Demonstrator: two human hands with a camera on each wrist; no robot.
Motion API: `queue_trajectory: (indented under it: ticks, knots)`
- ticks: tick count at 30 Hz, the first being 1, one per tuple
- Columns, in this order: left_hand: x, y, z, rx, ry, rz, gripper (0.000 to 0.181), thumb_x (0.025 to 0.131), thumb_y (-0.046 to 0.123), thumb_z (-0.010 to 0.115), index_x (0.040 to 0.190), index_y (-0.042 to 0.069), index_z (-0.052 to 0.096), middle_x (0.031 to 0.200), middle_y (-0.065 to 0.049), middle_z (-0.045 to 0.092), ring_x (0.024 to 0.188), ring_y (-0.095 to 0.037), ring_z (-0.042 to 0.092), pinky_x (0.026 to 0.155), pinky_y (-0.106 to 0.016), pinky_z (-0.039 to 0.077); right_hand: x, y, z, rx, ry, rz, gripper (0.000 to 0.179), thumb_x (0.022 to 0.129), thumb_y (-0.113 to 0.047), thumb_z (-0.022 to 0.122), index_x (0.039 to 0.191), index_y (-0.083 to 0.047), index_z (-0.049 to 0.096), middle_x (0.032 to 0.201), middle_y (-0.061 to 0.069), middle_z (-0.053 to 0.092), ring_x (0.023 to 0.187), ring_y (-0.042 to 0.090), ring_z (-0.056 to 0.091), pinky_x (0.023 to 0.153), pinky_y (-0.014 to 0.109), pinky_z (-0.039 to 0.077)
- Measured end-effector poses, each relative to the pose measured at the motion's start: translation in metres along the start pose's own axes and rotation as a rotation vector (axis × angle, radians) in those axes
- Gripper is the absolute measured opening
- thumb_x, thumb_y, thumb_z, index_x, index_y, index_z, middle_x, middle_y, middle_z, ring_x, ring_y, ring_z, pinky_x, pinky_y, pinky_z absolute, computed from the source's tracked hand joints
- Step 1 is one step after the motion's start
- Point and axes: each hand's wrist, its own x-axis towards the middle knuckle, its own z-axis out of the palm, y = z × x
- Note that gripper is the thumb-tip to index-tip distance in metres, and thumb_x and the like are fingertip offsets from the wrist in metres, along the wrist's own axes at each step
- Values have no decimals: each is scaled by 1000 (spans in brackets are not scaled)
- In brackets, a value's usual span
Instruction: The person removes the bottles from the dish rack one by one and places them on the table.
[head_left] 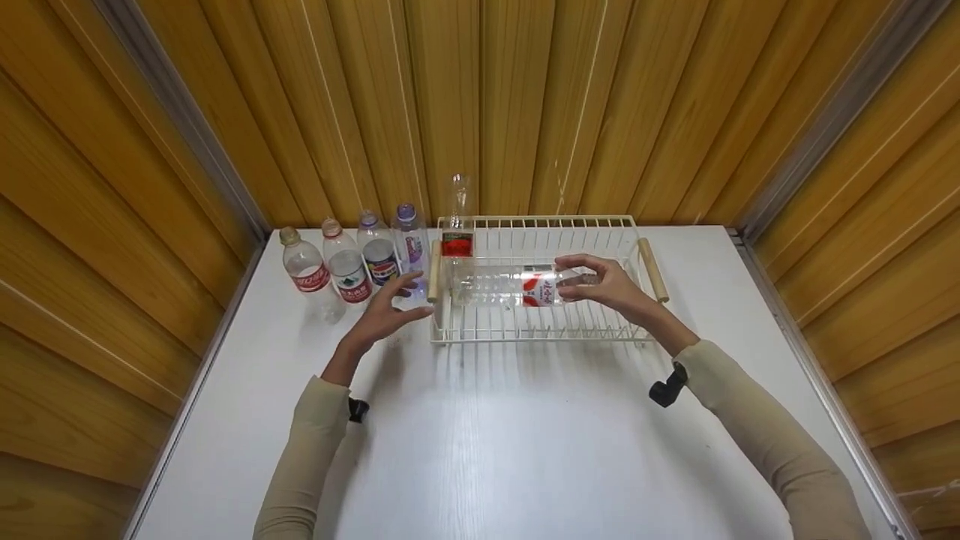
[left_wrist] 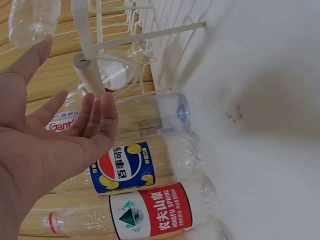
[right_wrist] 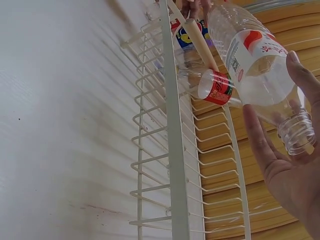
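My right hand point(head_left: 615, 289) grips a clear plastic bottle point(head_left: 506, 286) near its neck, thumb and fingers on either side. The bottle, with a white and red label, lies sideways above a white wire dish rack point(head_left: 555, 220); its uncapped mouth shows in the right wrist view. My left hand point(head_left: 381, 319) is spread, fingers loosely bent and nothing in them, just left of the rack's wooden handle point(head_left: 435, 274). In the left wrist view, the held bottle's base point(left_wrist: 34, 25) appears by a fingertip. A bottle with a red label point(head_left: 457, 244) stands at the rack's left end.
Several empty plastic bottles stand in a row left of the rack, among them one with a blue cola label point(left_wrist: 122, 167), one with a red and white water label point(left_wrist: 150, 212) and a purple-necked one point(head_left: 409, 240). Wood-patterned walls point(head_left: 517, 97) border the white table point(head_left: 480, 442).
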Motion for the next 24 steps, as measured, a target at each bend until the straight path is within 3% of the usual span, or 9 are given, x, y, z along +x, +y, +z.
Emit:
queue_trajectory:
  ticks: [4,10,16,24]
  knots:
    - [-3,17,-5,11,-13,87,71,89,20,81,151,10,48,150,-22,49,137,-41,47,105,-57,47,-1,0,1,-35,-9,-3,59,86,-17,83,140,-8,60,141,14,59,119,23,68,89,29,60]
    - [-5,43,-2,76,-183,200,70,88,21,81,151,14,50,149,-16,54,138,-42,47,109,-61,43,-3,-1,4,-71,-42,-27,59,85,-14,83,140,-8,60,143,16,58,128,44,60,89,27,59]
    - [-4,56,8,169,-320,231,69,89,27,81,152,20,51,151,-8,55,135,-33,51,111,-57,43,-5,-6,11,-89,-87,-45,60,85,-15,84,140,-9,60,143,17,58,127,42,61,90,29,59]
    - [0,60,18,181,-380,280,63,91,24,79,149,21,54,145,-9,61,132,-35,57,110,-56,45,-7,-10,18,-98,-115,-72,60,84,-13,84,139,-10,61,143,17,58,127,41,61,90,31,60]
